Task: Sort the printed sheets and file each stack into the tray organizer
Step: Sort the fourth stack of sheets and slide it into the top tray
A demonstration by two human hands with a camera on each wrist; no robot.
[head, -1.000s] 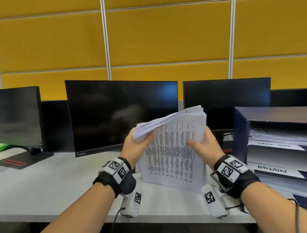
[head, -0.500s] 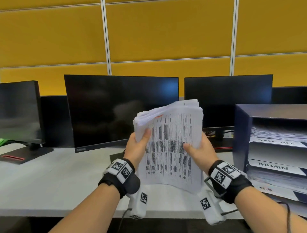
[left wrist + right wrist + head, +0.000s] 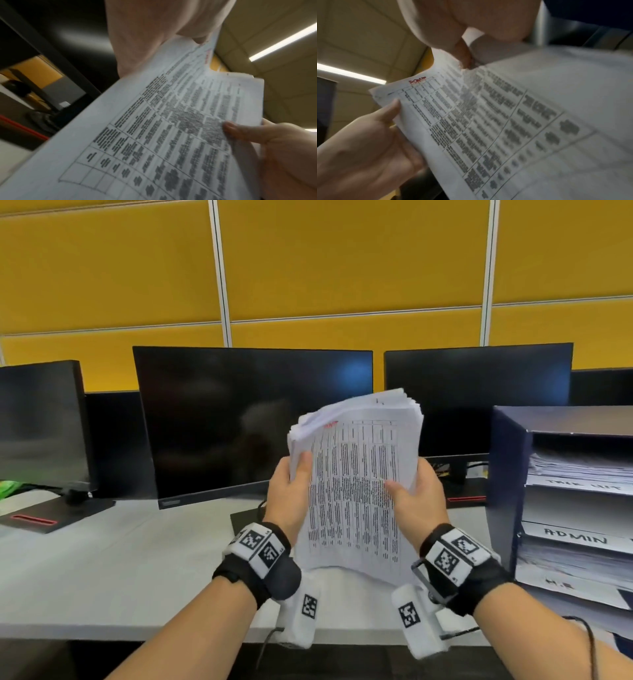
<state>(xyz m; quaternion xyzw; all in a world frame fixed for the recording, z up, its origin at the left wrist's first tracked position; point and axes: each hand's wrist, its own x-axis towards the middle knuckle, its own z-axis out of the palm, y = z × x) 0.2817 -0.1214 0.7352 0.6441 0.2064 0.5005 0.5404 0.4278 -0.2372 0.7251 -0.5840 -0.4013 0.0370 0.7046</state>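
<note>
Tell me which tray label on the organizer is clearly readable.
The ADMIN label, on the middle tray of the tray organizer. The label above is blurred, and the one below shows only faint marks.

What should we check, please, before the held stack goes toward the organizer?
1. Left hand grips the stack: ok.
2. Right hand grips its other side: ok.
3. Sheet edges squared: not ok, top edges fanned.
4. Category read: cannot tell; the top sheet's red note is blurred.
5. Organizer slot labels: ADMIN readable, the others cannot tell.
6. Room in the slots: cannot tell; several already hold paper.
</note>
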